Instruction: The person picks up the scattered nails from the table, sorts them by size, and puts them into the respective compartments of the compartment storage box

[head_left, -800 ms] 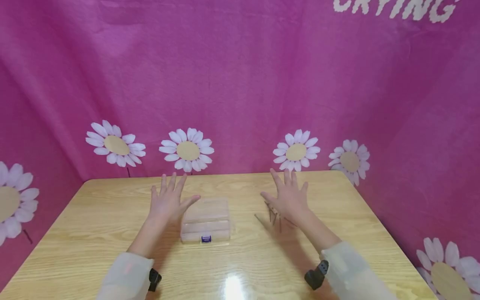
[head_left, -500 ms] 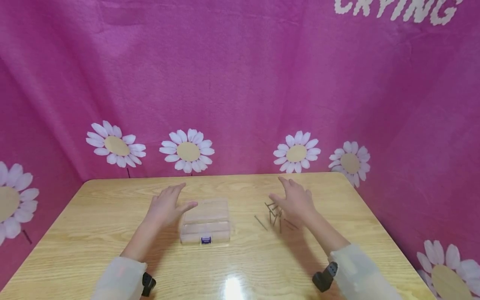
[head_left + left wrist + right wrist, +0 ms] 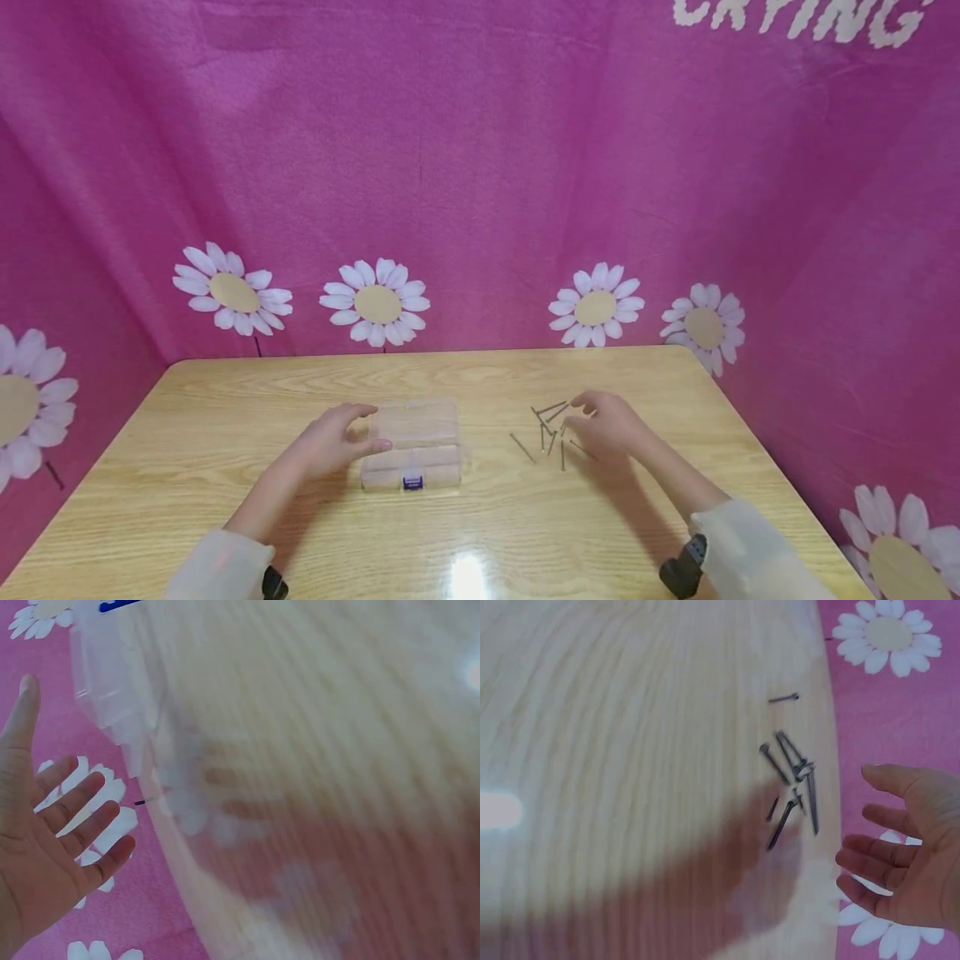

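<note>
A clear plastic box (image 3: pixel 435 467) with a blue latch (image 3: pixel 413 482) stands left of the table's middle; whether its lid is up is hard to tell. My left hand (image 3: pixel 330 442) is at the box's left side, thumb and fingers spread apart, gripping nothing; contact with the box is unclear. To the right lies a loose group of thin dark metal nails or screws (image 3: pixel 543 437), several of them crossed. My right hand (image 3: pixel 607 423) hovers at the right of this group, fingers bent loosely. In the right wrist view its palm (image 3: pixel 930 870) shows nothing held.
Both objects lie on a light wood-grain table (image 3: pixel 480 533). One nail or screw (image 3: pixel 522 447) lies apart, on the side toward the box. A pink curtain (image 3: pixel 480 167) with white daisies hangs behind the table and along its sides. Light glares off the near tabletop.
Both hands have come down and nearer, the left beside the box, the right beside the nails or screws. Their widely spread fingers have relaxed. The objects stay where they were.
</note>
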The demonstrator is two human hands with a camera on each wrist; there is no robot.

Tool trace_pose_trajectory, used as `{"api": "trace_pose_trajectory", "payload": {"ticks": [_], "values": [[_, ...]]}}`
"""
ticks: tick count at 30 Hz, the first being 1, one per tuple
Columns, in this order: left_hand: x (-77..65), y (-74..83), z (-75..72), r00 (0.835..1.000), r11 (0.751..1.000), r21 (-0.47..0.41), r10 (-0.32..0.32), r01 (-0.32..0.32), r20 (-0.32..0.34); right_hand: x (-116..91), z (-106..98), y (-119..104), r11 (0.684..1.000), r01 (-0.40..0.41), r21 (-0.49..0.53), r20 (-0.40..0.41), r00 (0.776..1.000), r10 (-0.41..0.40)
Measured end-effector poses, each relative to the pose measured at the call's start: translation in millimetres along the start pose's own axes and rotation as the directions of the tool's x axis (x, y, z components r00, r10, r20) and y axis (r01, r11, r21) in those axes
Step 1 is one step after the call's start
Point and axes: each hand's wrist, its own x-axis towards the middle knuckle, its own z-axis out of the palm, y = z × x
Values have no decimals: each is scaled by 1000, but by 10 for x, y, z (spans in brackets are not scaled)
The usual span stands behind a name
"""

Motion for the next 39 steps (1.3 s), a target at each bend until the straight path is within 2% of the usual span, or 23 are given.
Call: {"api": "trace_pose_trajectory", "payload": {"ticks": [5, 15, 22, 30, 39], "values": [[-45, -37, 39, 999, 997, 63, 34, -34, 0, -60, 16, 114, 1000, 2, -1, 44, 999, -2], [-92, -69, 106, 999, 995, 86, 45, -48, 29, -173, 142, 308, 999, -14, 44, 87, 996, 11], [-83, -100, 145, 997, 986, 152, 75, -75, 2, -189, 198, 357, 999, -5, 42, 76, 997, 2], [-80, -104, 177, 996, 983, 162, 90, -87, -11, -189, 214, 353, 1000, 1, 17, 63, 998, -2], [-64, -88, 184, 997, 983, 166, 80, -75, -22, -153, 179, 365, 998, -27, 62, 40, 999, 25]]}}
